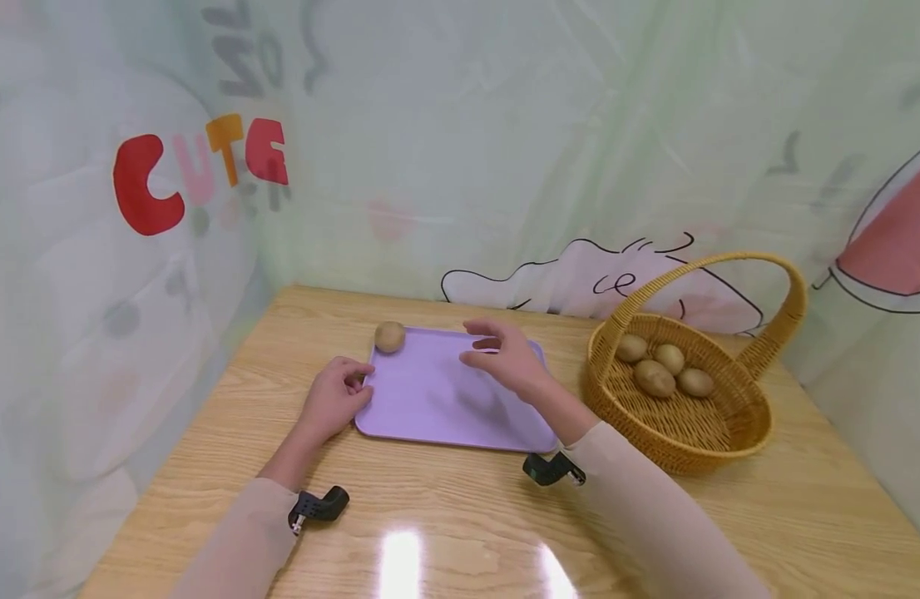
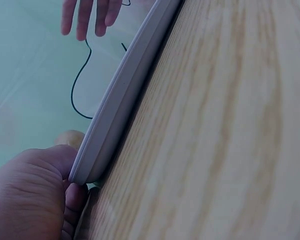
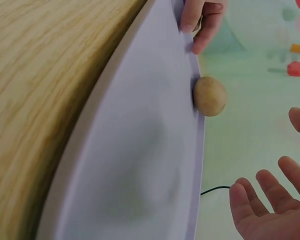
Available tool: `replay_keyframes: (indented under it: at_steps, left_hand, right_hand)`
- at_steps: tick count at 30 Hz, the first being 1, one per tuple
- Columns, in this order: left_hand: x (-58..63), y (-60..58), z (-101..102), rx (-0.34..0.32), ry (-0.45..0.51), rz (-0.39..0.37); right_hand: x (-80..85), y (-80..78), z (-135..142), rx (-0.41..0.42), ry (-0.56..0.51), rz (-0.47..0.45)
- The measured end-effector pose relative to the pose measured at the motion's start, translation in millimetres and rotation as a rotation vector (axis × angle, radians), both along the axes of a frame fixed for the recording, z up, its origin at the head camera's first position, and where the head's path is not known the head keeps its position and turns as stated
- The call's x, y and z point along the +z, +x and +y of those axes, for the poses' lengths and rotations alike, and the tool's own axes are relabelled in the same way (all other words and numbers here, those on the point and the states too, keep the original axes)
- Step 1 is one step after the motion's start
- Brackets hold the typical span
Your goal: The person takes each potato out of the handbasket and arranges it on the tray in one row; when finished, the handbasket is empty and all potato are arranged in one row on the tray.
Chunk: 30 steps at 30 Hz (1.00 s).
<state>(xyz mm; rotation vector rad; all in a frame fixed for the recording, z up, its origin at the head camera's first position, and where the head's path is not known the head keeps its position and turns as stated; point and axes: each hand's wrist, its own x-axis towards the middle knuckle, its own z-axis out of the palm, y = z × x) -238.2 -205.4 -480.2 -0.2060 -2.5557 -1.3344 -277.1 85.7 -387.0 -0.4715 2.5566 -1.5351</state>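
A purple tray (image 1: pixel 448 391) lies on the wooden table, with one potato (image 1: pixel 389 337) in its back left corner. At the tray's left edge, my left hand (image 1: pixel 333 399) pinches the rim, thumb above and fingers at the outside, as the left wrist view shows. My right hand (image 1: pixel 508 358) hovers over the right part of the tray, its fingers spread and holding nothing. In the right wrist view the potato (image 3: pixel 210 96) sits against the far rim, apart from both hands.
To the right of the tray stands a wicker basket (image 1: pixel 685 441) with a tall arched handle, holding several potatoes (image 1: pixel 655 378). Printed curtains (image 1: pixel 430 166) hang behind the table and along its left side. The wooden table (image 1: pixel 460 499) reflects light near the front.
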Motion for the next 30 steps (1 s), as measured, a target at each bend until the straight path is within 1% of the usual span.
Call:
replay_keyframes:
  at_steps: [5, 9, 15, 19, 27, 30]
  left_hand:
    - [0.5, 0.1, 1, -0.008, -0.005, -0.012]
    - [0.2, 1.0, 1, -0.011, 0.008, -0.006]
    - [-0.8, 0.6, 0, -0.002, 0.013, 0.014]
    - [-0.9, 1.4, -1, -0.007, 0.013, 0.022]
    - [1.1, 4.1, -1, -0.007, 0.003, 0.007]
    - [2.4, 4.3, 0, -0.011, 0.000, -0.007]
  right_hand:
    - [-1.5, 6.8, 9, -0.010, -0.023, 0.009]
    - [-0.3, 12.5, 14, 0.007, -0.048, 0.018]
    - [8.4, 24.6, 20, 0.021, -0.056, 0.052]
    - [12.7, 32.9, 26, 0.040, -0.067, 0.064]
    - [23.3, 48.9, 43, 0.069, -0.069, 0.075]
    - [26.0, 54.0, 51, 0.065, -0.066, 0.077]
